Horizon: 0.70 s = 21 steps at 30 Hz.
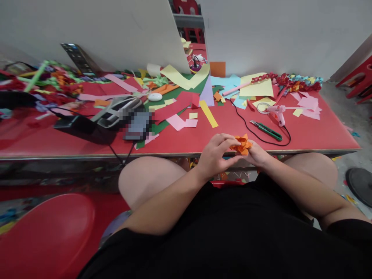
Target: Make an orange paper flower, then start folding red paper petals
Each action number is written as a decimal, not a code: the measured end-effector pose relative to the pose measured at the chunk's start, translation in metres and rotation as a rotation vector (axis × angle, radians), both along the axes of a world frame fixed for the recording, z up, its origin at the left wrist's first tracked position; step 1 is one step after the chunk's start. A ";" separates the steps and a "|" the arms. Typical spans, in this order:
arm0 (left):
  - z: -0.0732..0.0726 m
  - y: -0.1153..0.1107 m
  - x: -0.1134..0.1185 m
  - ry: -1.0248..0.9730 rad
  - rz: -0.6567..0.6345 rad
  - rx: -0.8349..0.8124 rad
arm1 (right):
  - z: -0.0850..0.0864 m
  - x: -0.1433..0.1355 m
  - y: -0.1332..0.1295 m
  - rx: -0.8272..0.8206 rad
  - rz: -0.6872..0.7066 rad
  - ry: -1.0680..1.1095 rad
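Note:
Both hands meet at the table's front edge around an orange folded-paper flower (243, 145) with several pointed petals. My left hand (219, 153) has its thumb and fingers closed on the flower's left side. From the right and below, my right hand (257, 153) grips the flower; most of its fingers are hidden behind the paper. A green utility knife (266, 130) lies just beyond my right hand. Past it is a pink hot glue gun (277, 114), its black cord curving across the table.
The red table (226, 128) bears many coloured paper pieces, such as a yellow strip (208, 113) and pink sheets (309, 106). A roll of tape (263, 107) sits near the glue gun. At left lie a black bag-like object (84, 128) and a white mouse (155, 97). A red stool (46, 236) stands lower left.

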State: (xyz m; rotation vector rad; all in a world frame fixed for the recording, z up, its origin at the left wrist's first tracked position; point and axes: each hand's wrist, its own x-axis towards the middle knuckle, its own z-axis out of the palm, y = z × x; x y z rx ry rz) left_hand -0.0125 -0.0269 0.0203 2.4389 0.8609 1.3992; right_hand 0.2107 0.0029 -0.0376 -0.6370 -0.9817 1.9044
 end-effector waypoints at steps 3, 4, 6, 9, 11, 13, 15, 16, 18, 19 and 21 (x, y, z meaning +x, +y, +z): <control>0.005 0.002 -0.004 0.036 -0.017 -0.009 | 0.000 -0.001 0.000 0.008 0.009 -0.016; 0.006 0.003 -0.005 0.051 -0.024 -0.026 | 0.000 -0.001 0.001 0.007 0.017 -0.021; 0.009 0.004 -0.008 0.087 -0.042 -0.072 | -0.001 0.000 0.002 0.006 0.028 -0.027; 0.011 0.007 -0.011 0.115 -0.065 -0.168 | -0.001 0.001 0.002 0.006 0.031 -0.039; 0.012 0.009 -0.013 0.111 -0.093 -0.218 | -0.001 0.000 0.002 -0.005 0.033 -0.051; 0.013 0.010 -0.014 0.103 -0.109 -0.237 | -0.001 -0.001 0.002 -0.017 0.033 -0.058; 0.013 0.009 -0.014 0.109 -0.090 -0.208 | -0.001 -0.002 0.001 -0.029 0.014 -0.047; 0.013 0.008 -0.013 0.123 -0.066 -0.176 | -0.001 -0.003 0.001 -0.036 -0.003 -0.035; 0.011 0.004 -0.010 0.160 0.008 -0.101 | -0.003 -0.006 0.000 -0.047 -0.044 -0.015; 0.010 0.001 -0.007 0.179 0.050 -0.069 | -0.003 -0.008 -0.001 -0.050 -0.066 -0.008; 0.007 -0.003 -0.003 0.212 0.129 -0.028 | -0.004 -0.012 -0.003 -0.050 -0.105 0.002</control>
